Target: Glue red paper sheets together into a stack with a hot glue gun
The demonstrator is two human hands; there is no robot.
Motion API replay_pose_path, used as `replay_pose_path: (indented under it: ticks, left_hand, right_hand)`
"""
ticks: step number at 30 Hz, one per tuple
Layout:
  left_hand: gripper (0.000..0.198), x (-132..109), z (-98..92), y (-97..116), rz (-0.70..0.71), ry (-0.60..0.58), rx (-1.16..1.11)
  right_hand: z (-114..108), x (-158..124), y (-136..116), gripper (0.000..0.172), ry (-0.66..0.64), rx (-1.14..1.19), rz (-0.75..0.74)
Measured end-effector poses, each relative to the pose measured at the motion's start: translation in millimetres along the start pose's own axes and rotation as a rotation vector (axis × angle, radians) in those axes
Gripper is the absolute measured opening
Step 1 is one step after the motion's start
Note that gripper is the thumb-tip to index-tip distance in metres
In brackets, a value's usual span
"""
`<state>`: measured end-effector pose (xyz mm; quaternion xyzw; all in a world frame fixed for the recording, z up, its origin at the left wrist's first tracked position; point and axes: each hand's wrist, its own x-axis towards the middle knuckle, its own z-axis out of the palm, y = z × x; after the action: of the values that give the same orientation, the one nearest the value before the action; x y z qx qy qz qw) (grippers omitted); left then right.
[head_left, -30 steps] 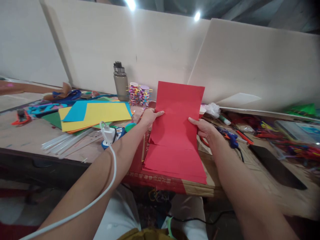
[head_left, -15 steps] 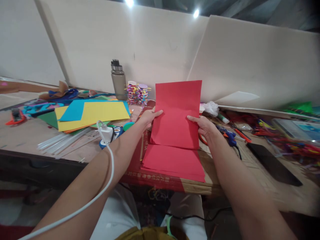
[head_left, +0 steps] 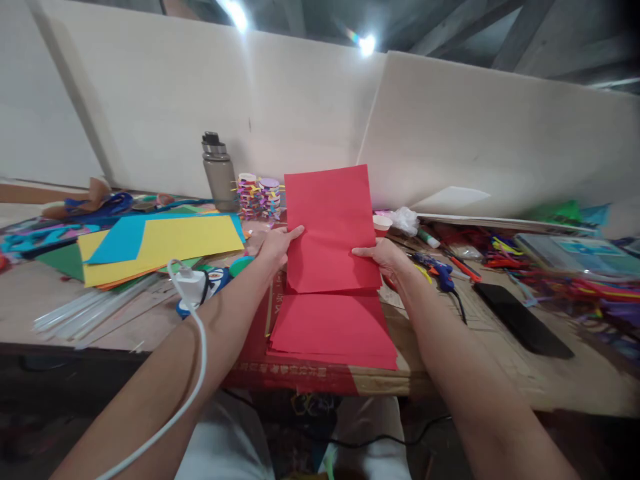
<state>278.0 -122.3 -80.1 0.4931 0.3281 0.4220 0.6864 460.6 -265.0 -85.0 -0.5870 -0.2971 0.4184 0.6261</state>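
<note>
Red paper is held raised, facing me, its lower edge just above a stack of red paper. My left hand pinches the left edge, thumb in front and fingers behind. On the right edge, my right hand grips with its thumb on the front face. The fingers behind are partly hidden, and I cannot tell how many sheets are held. Beneath the stack is a red and brown cardboard piece with printed characters. A white cable with a plug runs over my left forearm.
Left lie yellow and blue sheets, with clear sticks in front. A bottle and decorated cups stand behind. To the right are a paper cup, a blue glue gun, a black phone and a plastic case.
The view has swung slightly right, so things appear further left and a little lower. Both hands still hold the red paper, whose top now leans a bit more to the left.
</note>
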Motion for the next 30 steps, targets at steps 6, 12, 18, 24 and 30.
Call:
replay_pose_path:
  ticks: [6, 12, 18, 24, 30]
  left_hand:
    - [0.012, -2, -3.9, 5, -0.002, -0.073, 0.064]
    - [0.011, -18, 0.9, 20, -0.036, -0.189, 0.291]
    - [0.013, -26, 4.4, 30, -0.046, -0.18, 0.376]
    - [0.012, -19, -3.3, 28, -0.041, -0.214, 0.378]
    - [0.007, -16, -5.2, 28, -0.062, -0.197, 0.248]
  right_hand:
    - [2, -7, -12, 0.022, -0.059, -0.016, -0.09]
    - [2, 0, -26, 0.021, 0.159, 0.091, -0.281]
    - [2, 3, -26, 0.018, 0.25, 0.105, -0.363]
    - [4, 0, -27, 0.022, 0.19, 0.183, -0.396]
    - [6, -2, -27, 0.016, 0.147, 0.237, -0.38]
